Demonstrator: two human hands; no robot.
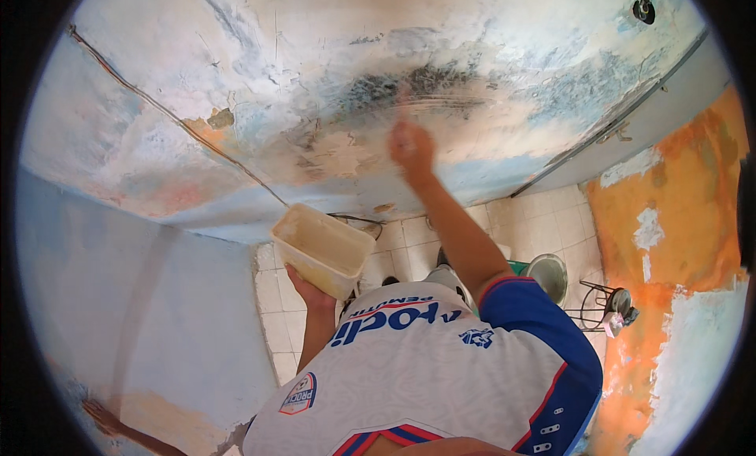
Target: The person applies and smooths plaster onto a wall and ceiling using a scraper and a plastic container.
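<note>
My left hand [307, 287] grips a cream rectangular plastic tub [323, 239] from its left side, low in front of me; its inside has pale residue. My right hand [411, 146], smeared by motion, is raised in front of the wall [331, 94] with its fingers curled, and a faint blurred streak extends from it toward a dark, mottled patch [437, 82]. What it holds, if anything, I cannot make out. The wall has cracks, peeling paint, stains in grey, blue and peach, and a thin cable [157, 101] running diagonally down the left.
Behind the tub runs a tiled floor [535, 212], with a grey bucket [546, 279] and a black wire stand [598, 306] holding small objects at right. An orange, patchy wall [661, 212] stands at right, a pale wall at left. Another person's hand [102, 417] shows at lower left.
</note>
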